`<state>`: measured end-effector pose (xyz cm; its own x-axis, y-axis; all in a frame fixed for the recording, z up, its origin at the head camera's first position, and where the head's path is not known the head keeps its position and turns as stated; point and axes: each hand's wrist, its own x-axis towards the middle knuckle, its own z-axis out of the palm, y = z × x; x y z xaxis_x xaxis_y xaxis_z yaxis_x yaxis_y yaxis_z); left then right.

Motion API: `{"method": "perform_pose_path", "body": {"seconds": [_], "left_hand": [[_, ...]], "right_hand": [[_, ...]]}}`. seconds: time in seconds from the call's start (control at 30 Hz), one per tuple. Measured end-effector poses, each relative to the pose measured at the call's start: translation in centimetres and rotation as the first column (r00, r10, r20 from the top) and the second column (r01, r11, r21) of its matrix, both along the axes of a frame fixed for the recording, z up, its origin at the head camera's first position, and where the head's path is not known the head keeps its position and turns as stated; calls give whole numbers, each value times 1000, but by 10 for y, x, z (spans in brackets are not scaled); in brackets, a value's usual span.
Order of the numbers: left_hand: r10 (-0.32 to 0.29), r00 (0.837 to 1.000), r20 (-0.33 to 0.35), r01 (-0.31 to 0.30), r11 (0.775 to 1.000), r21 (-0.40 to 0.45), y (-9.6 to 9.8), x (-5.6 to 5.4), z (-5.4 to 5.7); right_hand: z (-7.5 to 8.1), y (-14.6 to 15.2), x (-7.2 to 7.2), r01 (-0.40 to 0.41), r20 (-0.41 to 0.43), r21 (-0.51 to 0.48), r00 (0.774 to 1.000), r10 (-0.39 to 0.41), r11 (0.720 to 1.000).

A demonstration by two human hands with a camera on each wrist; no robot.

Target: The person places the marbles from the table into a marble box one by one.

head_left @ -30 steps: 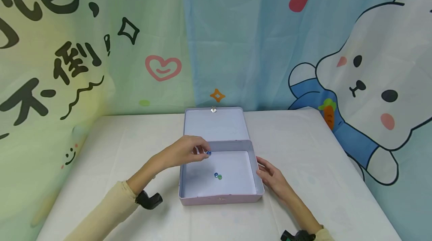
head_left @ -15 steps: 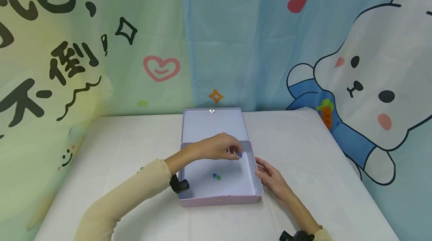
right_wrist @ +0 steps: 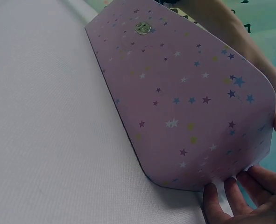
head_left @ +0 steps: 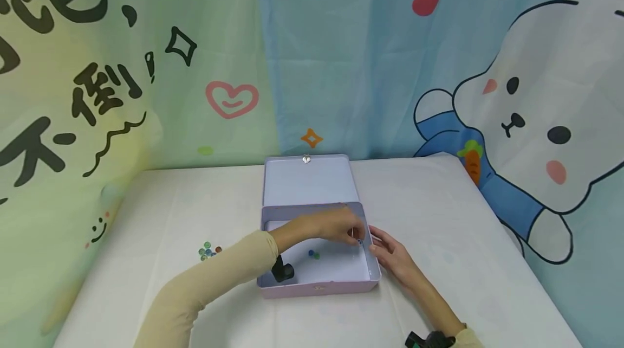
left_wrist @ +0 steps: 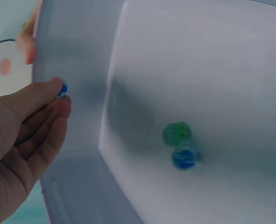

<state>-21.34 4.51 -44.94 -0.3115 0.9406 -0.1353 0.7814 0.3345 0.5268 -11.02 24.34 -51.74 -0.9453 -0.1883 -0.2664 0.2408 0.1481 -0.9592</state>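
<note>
In the head view, my left hand (head_left: 336,224) reaches over an open lilac tin box (head_left: 319,289). Its thumb and fingertips pinch a small blue marble (left_wrist: 62,88), close to the inside of the right wall. On the white box floor, a green marble (left_wrist: 176,133) and a blue marble (left_wrist: 184,157) lie side by side. My right hand (head_left: 397,261) rests against the outside of the box's right wall, fingers low and thumb near the rim in the right wrist view. Printed stars and a metal clasp (right_wrist: 143,28) mark the pink outer front.
Left of the box, a cluster of several marbles (head_left: 207,251), green, blue and brown, lies on the white tablecloth (head_left: 146,239), partly beside the left sleeve (head_left: 214,283). The hinged lid (head_left: 309,180) lies back behind the box. A printed curtain (head_left: 322,55) hangs behind the table.
My left hand has moved right across the box with the blue marble, from the left side to the right wall. The marble cluster on the table has come into view. The right hand stays put.
</note>
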Motion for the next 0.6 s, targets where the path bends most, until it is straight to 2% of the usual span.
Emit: {"method": "perform_pose_path", "body": {"seconds": [0.2, 0.3, 0.6], "left_hand": [[-11, 1000, 23, 12, 999, -35, 1, 1, -15], [-12, 1000, 8, 12, 999, -52, 2, 1, -22], [-27, 999, -38, 23, 996, -86, 8, -1, -29]], "right_hand": [[-2, -1, -1, -17, -5, -26, 1000, 17, 1000], [-3, -2, -1, -12, 1, -41, 1000, 12, 999], [1, -2, 1, -17, -6, -58, 1000, 17, 998]]}}
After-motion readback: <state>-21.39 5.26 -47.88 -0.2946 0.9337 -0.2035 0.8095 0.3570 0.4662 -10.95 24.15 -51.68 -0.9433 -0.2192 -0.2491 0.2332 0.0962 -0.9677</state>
